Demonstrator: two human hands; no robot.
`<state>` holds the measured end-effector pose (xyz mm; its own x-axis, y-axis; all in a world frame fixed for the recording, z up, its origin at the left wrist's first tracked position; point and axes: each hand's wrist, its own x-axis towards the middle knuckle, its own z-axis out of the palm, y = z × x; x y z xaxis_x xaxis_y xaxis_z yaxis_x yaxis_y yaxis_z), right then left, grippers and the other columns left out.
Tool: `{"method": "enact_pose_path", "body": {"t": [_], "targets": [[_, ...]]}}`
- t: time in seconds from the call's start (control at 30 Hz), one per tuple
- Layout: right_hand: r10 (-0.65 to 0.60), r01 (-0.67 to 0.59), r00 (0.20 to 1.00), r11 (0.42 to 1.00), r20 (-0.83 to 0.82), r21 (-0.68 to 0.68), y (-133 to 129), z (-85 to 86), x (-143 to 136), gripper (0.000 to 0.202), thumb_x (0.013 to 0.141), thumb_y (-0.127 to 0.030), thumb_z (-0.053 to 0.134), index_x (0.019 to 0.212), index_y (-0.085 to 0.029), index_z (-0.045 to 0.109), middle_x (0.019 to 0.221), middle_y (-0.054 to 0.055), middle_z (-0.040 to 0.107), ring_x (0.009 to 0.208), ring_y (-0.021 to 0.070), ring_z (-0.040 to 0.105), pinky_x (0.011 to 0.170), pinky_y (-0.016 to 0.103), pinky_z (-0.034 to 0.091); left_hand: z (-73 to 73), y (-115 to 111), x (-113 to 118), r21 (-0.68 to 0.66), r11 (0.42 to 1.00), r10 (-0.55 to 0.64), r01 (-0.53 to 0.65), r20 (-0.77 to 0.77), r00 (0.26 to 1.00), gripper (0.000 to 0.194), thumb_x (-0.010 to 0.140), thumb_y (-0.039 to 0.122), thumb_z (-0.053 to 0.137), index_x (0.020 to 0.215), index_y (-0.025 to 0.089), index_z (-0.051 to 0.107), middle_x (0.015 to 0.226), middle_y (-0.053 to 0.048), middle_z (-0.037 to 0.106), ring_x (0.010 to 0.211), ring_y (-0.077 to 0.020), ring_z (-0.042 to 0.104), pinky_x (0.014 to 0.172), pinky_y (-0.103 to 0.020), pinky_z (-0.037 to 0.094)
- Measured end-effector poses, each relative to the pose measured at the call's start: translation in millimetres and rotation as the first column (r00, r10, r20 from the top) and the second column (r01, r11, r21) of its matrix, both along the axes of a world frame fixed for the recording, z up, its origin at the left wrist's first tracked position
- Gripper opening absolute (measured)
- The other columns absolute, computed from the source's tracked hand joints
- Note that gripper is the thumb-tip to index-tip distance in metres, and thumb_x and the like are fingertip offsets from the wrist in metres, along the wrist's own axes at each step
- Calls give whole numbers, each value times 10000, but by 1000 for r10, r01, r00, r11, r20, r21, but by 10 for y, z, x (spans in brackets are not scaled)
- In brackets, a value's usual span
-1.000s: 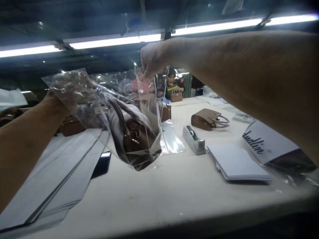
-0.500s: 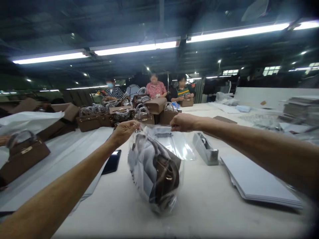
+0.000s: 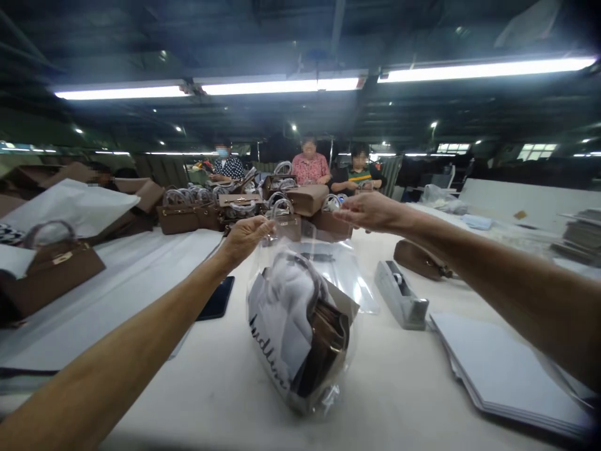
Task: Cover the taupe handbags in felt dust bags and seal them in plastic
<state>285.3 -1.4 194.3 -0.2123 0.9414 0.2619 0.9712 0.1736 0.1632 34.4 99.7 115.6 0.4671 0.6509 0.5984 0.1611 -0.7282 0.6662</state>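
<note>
A clear plastic bag [image 3: 328,401] hangs low over the white table, its top edge held up. Inside it are a brown handbag [image 3: 323,351] and a white cloth or sheet with dark script lettering [image 3: 267,351]. My left hand [image 3: 248,238] pinches the plastic bag's upper left edge. On the other side my right hand [image 3: 364,212] is raised with its fingers closed near the bag's upper right; the film there is too clear to make out fully.
Brown handbags [image 3: 178,218] stand across the back, with three people behind. A tape dispenser [image 3: 402,300], a brown pouch [image 3: 420,258] and white sheets [image 3: 507,369] lie right. A dark tablet [image 3: 216,299] and another handbag [image 3: 66,269] are left.
The view has turned slightly left. The plastic bag has swung so that the dark lettering shows, and my hands are a little farther apart. The brown pouch shows more fully.
</note>
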Motion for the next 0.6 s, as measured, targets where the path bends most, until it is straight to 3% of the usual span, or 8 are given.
{"method": "enact_pose_path", "body": {"t": [0.1, 0.17, 0.23, 0.3, 0.37, 0.47, 0.53, 0.6], "targets": [[-58, 58, 998, 996, 1, -67, -34, -142, -97, 575, 784, -635, 402, 1091, -170, 542, 980, 96, 613, 844, 221, 573, 652, 274, 402, -26, 26, -34, 14, 999, 44, -44, 19, 999, 324, 806, 454, 487, 794, 149, 598, 829, -40, 615, 785, -150, 548, 754, -257, 418], [-131, 134, 990, 987, 44, -85, -10, -232, -137, 664, 713, -642, 503, 1180, -171, 481, 1067, 125, 586, 928, 263, 553, 698, 311, 411, -39, -9, -68, 73, 994, 80, -82, 30, 996, 307, 797, 442, 504, 870, 155, 586, 992, -67, 595, 919, -176, 542, 818, -278, 419], [-191, 198, 978, 976, 81, -90, 46, -304, -166, 540, 701, -544, 575, 1099, -180, 542, 1022, 126, 602, 919, 270, 556, 700, 322, 409, -32, -103, -110, 205, 969, 137, -140, 29, 990, 309, 785, 409, 525, 963, 159, 561, 1174, -93, 518, 1095, -208, 473, 938, -321, 370], [-208, 216, 975, 971, 84, -103, 109, -343, -195, 278, 738, -410, 567, 896, -187, 620, 892, 105, 627, 851, 246, 575, 675, 308, 402, 8, -249, -156, 342, 925, 179, -164, -12, 984, 363, 786, 380, 512, 1078, 165, 520, 1308, -99, 412, 1228, -233, 354, 1038, -376, 267], [-200, 205, 978, 976, 60, -76, 169, -340, -222, 194, 789, -326, 492, 793, -185, 626, 842, 96, 622, 821, 224, 579, 670, 299, 396, 79, -407, -189, 410, 906, 166, -103, -120, 979, 443, 805, 383, 465, 1202, 190, 449, 1384, -79, 331, 1296, -256, 245, 1083, -443, 147], [-216, 216, 976, 975, -3, 47, 277, -271, -211, 304, 853, -354, 386, 1003, -167, 573, 1067, 137, 556, 975, 260, 527, 741, 337, 398, 218, -561, -171, 418, 906, 78, 72, -330, 941, 529, 823, 409, 424, 1315, 242, 330, 1426, -40, 279, 1321, -288, 173, 1071, -523, -10], [-251, 254, 967, 965, -51, 70, 384, -219, -152, 409, 822, -424, 456, 1109, -137, 505, 1147, 173, 503, 1038, 296, 488, 770, 366, 406, 310, -566, -113, 407, 898, 30, 167, -436, 899, 572, 812, 396, 448, 1341, 250, 290, 1431, -43, 273, 1313, -304, 183, 1056, -542, -31], [-287, 287, 953, 958, -103, -8, 508, -205, -70, 486, 729, -437, 601, 1087, -122, 509, 1054, 163, 553, 964, 279, 533, 733, 353, 441, 386, -512, -44, 394, 893, 22, 217, -520, 854, 572, 789, 346, 486, 1326, 237, 323, 1366, -67, 381, 1271, -296, 269, 1054, -536, 27]]}}
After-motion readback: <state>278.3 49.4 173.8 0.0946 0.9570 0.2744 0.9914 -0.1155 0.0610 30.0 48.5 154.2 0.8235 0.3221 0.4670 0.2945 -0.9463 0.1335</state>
